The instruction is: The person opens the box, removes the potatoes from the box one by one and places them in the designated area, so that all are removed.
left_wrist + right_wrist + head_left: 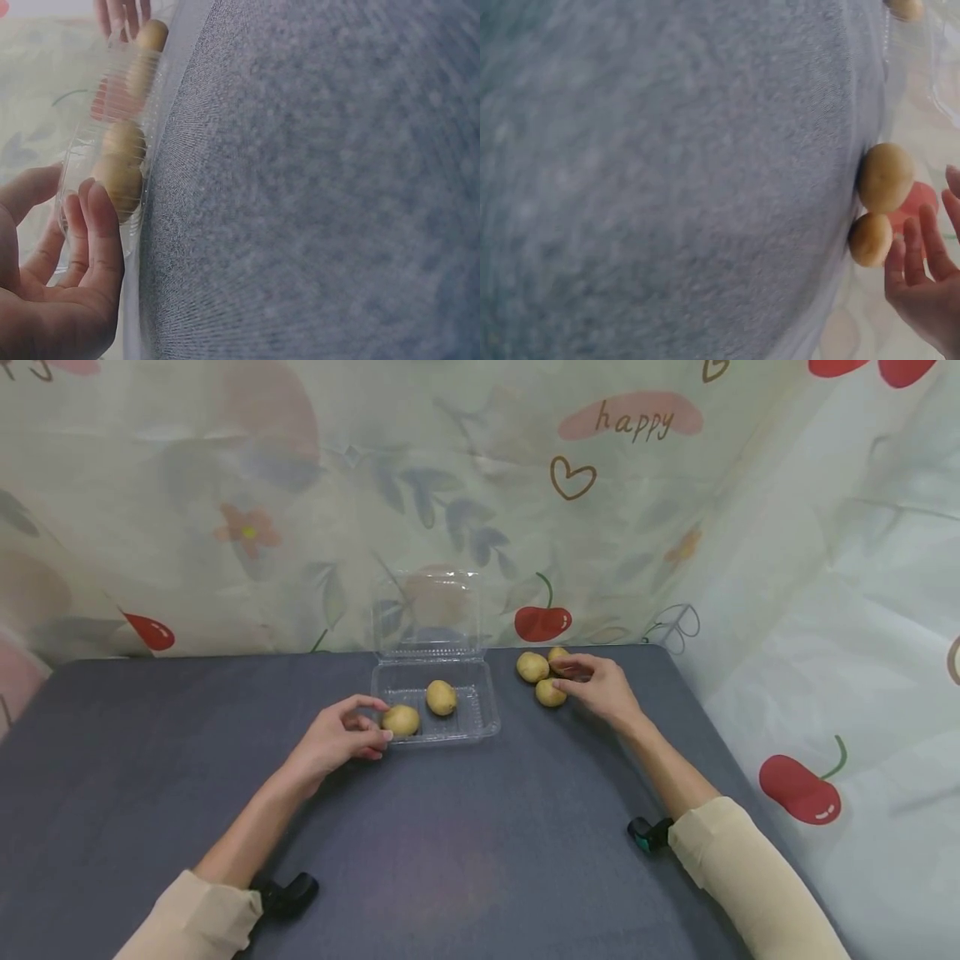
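Note:
A clear plastic clamshell box (483,720) stands open on the dark grey table (465,852), its lid (429,610) upright. Two potatoes lie in it, one at the front left (401,720) and one in the middle (441,697). My left hand (375,720) is at the box's front left corner, fingers loosely spread, fingertips (97,217) against the front potato (118,184). Three potatoes (532,667) lie in a cluster right of the box. My right hand (570,678) rests over them, its straight fingers (922,251) beside the nearest potato (870,240).
A cloth backdrop (480,485) printed with cherries and flowers hangs just behind the table and down its right side. The table's far edge runs right behind the box. Black camera straps (288,893) sit at both wrists.

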Demonstrator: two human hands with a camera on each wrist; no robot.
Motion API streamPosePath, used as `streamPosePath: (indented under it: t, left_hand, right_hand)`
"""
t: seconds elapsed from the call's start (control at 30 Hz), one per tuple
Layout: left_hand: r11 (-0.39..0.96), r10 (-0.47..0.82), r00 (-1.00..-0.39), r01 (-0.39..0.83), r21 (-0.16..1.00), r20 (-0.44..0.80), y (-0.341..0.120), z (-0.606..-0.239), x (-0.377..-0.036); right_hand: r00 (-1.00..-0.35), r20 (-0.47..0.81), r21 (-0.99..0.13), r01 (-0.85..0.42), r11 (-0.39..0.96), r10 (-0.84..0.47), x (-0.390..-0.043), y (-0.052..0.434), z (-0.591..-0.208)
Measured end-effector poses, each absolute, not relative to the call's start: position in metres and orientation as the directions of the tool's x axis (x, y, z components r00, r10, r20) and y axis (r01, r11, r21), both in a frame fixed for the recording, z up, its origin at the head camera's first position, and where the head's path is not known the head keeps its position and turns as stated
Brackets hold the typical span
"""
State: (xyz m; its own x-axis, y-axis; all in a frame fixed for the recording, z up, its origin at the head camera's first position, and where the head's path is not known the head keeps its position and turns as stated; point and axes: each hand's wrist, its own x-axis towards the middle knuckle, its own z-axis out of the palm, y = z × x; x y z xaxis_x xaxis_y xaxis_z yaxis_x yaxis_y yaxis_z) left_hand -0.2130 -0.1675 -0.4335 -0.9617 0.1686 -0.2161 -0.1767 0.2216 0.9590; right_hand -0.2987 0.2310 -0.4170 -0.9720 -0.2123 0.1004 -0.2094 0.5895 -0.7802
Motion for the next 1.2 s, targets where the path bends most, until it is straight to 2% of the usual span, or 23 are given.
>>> streamPosePath:
  t: [0.27,1.2]
  left_hand:
    - [0.192,0.183,-0.960,-0.178,0.965,-0.213,-0.169,-0.435,-0.213]
    - [0.178,0.189,-0.961,-0.169,0.969,-0.202,-0.169,-0.438,-0.214]
  right_hand:
    - [-0.965,0.138,-0.794,-0.242,0.557,-0.223,-0.291,0.225,-0.413]
    - [-0.902,0.161,-0.807,-0.353,0.472,-0.400,-0.281,0.173,-0.395]
